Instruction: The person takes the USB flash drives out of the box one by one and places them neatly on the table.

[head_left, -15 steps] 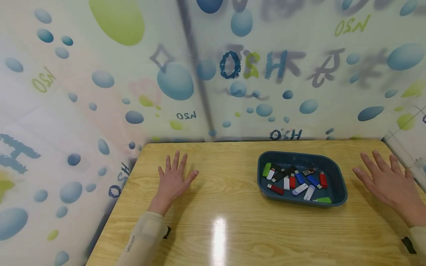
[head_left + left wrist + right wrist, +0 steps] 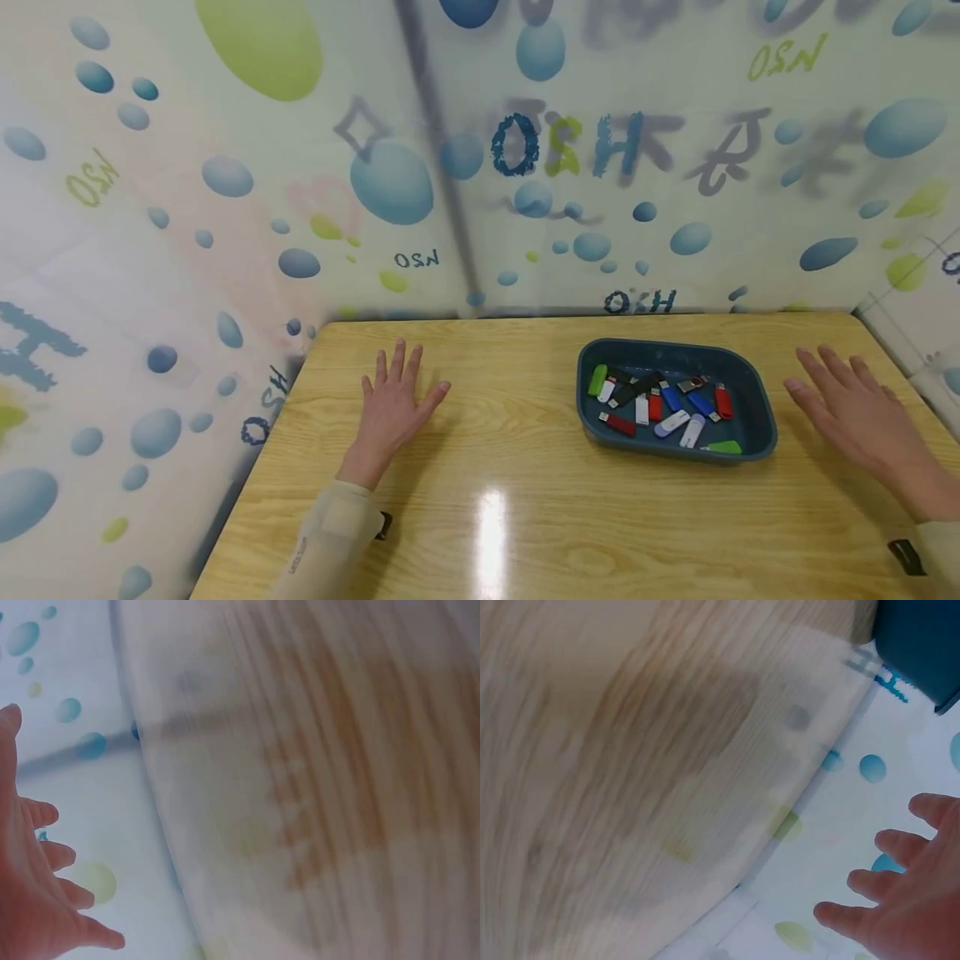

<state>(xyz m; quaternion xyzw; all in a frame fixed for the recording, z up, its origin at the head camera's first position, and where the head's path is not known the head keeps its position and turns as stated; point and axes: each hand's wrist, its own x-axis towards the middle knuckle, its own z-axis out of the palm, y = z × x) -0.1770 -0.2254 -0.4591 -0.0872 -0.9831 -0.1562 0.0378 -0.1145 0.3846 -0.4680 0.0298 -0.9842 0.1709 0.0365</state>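
Fingers spread, my left hand (image 2: 392,412) hovers palm down over the left part of the wooden table (image 2: 495,400). It holds nothing, and the left wrist view shows its spread fingers (image 2: 58,855) above the tabletop. My right hand (image 2: 862,412) is also spread and holds nothing, just right of a dark blue plastic tray (image 2: 763,429). Inside the tray lie several USB sticks: among them a green one (image 2: 597,380), a dark red one (image 2: 617,423), a black one (image 2: 634,389) and a white one (image 2: 693,431). In the right wrist view the tray's side (image 2: 922,652) shows at the top corner.
A curtain (image 2: 465,225) printed with blue and green drops hangs behind the table and along its left side. Bright lamp glare (image 2: 492,533) lies on the tabletop near the front. A dark strap (image 2: 907,557) sits at the right sleeve.
My right hand has moved slightly left, closer to the tray. The left hand has hardly moved, and the whole head view has shifted a little. The tray and USB sticks lie as before.
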